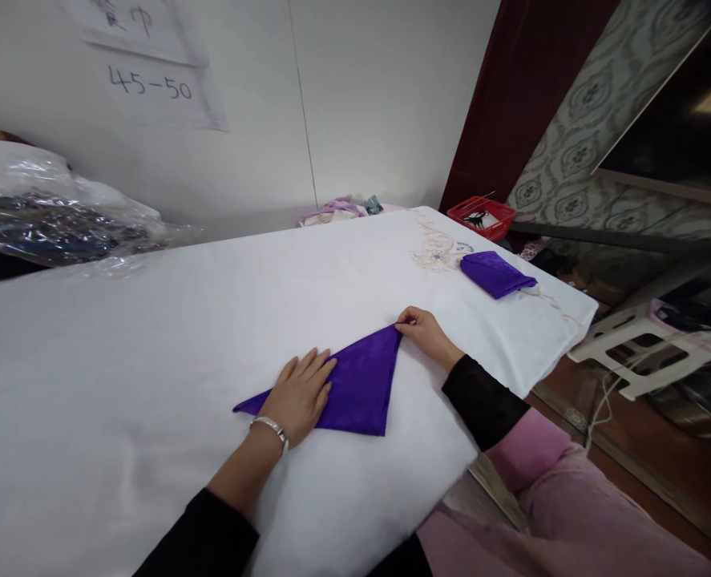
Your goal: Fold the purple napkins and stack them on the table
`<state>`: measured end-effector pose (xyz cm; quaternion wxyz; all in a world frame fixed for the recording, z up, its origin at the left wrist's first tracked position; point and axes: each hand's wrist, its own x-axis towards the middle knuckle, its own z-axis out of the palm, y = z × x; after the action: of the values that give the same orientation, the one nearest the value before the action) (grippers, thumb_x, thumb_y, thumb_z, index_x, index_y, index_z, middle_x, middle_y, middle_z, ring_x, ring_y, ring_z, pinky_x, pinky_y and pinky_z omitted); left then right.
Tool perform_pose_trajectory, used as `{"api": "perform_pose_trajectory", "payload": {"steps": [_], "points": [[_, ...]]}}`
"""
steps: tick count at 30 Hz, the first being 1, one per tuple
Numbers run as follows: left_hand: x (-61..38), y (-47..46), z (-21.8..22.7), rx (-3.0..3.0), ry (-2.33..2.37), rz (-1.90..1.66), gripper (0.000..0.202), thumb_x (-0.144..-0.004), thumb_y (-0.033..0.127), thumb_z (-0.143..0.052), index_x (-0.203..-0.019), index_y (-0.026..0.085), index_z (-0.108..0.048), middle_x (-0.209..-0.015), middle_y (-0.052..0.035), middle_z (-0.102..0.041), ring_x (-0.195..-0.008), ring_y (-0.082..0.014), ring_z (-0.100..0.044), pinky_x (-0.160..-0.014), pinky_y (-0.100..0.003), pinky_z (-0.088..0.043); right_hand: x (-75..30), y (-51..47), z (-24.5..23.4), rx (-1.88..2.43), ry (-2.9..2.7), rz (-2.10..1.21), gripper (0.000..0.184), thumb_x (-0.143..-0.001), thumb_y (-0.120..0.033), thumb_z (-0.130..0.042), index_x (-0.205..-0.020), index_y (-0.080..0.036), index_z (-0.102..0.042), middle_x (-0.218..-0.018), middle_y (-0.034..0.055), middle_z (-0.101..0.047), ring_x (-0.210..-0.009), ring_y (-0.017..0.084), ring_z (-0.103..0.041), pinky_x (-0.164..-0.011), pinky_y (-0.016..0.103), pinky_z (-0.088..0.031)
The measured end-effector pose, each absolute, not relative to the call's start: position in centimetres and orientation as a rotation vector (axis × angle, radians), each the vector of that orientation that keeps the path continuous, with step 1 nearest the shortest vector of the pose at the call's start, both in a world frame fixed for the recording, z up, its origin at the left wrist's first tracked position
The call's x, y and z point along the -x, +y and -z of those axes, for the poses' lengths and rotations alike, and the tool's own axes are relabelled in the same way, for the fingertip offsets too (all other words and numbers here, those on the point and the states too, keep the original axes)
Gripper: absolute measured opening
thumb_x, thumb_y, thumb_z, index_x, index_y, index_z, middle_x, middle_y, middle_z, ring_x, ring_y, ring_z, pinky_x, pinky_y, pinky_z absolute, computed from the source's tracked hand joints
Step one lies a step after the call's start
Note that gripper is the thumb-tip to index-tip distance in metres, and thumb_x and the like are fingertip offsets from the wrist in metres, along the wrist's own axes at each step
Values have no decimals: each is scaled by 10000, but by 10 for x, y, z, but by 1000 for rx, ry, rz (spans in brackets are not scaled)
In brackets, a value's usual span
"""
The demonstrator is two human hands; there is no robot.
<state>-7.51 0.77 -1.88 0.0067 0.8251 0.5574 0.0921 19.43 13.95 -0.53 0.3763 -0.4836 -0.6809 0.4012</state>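
Note:
A purple cloth napkin [361, 385] lies folded into a pointed shape on the white tablecloth [168, 344]. My left hand [300, 393] rests flat on its left part, fingers stretched out, with a silver bracelet at the wrist. At the upper right corner, my right hand [422, 330] pinches the napkin's edge between thumb and fingers. The napkin's narrow tip pokes out to the left of my left hand, and the part under the palm is hidden. Farther off to the right lies a second, folded purple cloth [494, 274].
A red plastic basket [499, 228] with dark items stands past the table's far right corner. Clear plastic wrapping [60, 216] covers a pile at the far left. Crumpled cloths [337, 210] lie against the wall. A white stool [644, 340] with cables stands right of the table.

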Motion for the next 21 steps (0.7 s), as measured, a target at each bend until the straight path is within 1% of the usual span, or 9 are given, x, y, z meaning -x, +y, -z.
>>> {"api": "perform_pose_trajectory", "payload": {"steps": [3, 6, 8, 11, 14, 18, 21], "points": [[74, 8, 18, -2573, 1748, -301, 445, -926, 303, -287, -1342, 216, -420, -1436, -44, -411, -1340, -238, -326, -1071, -483, -298, -197, 139, 5, 1249, -1774, -867, 85, -671, -244, -570, -730, -185, -583, -705, -17, -575, -675, 140, -521, -661, 272, -412], [74, 7, 17, -2580, 1749, -310, 442, -924, 299, -289, -1337, 227, -428, -1434, -38, -415, -1337, -235, -332, -1068, -476, -302, -198, 138, 5, 1302, -1812, -813, 204, -665, -201, -554, -859, -188, -614, -735, -13, -596, -695, 149, -546, -677, 279, -421], [74, 7, 17, -2584, 1750, -305, 443, -923, 298, -286, -1336, 227, -429, -1433, -36, -416, -1335, -233, -335, -1067, -474, -302, -198, 138, 6, 1366, -1878, -803, 259, -668, -171, -541, -910, -189, -632, -746, -6, -617, -697, 155, -562, -679, 284, -427], [73, 7, 16, -2575, 1754, -284, 446, -923, 294, -280, -1335, 216, -430, -1439, -43, -406, -1336, -235, -334, -1068, -484, -298, -196, 138, 6, 1442, -1999, -731, 221, -685, -141, -524, -850, -191, -661, -785, 15, -651, -727, 166, -580, -693, 288, -430], [72, 7, 15, -2557, 1765, -261, 446, -922, 293, -277, -1329, 211, -440, -1441, -42, -402, -1338, -238, -331, -1071, -493, -290, -195, 137, 3, 1458, -2122, -614, 180, -714, -131, -512, -782, -192, -667, -799, 29, -653, -753, 174, -574, -698, 288, -423], [71, 6, 14, -2543, 1770, -273, 444, -919, 289, -282, -1327, 216, -445, -1435, -44, -411, -1336, -232, -333, -1074, -490, -282, -196, 137, 0, 1420, -2275, -443, 157, -759, -141, -516, -782, -185, -665, -844, 50, -611, -826, 182, -542, -753, 293, -406], [70, 6, 14, -2536, 1777, -288, 439, -919, 287, -292, -1324, 226, -448, -1429, -47, -421, -1337, -228, -332, -1076, -484, -279, -197, 137, 0, 1383, -2314, -412, 128, -785, -155, -525, -788, -180, -651, -876, 48, -584, -855, 177, -521, -777, 291, -396]]}}
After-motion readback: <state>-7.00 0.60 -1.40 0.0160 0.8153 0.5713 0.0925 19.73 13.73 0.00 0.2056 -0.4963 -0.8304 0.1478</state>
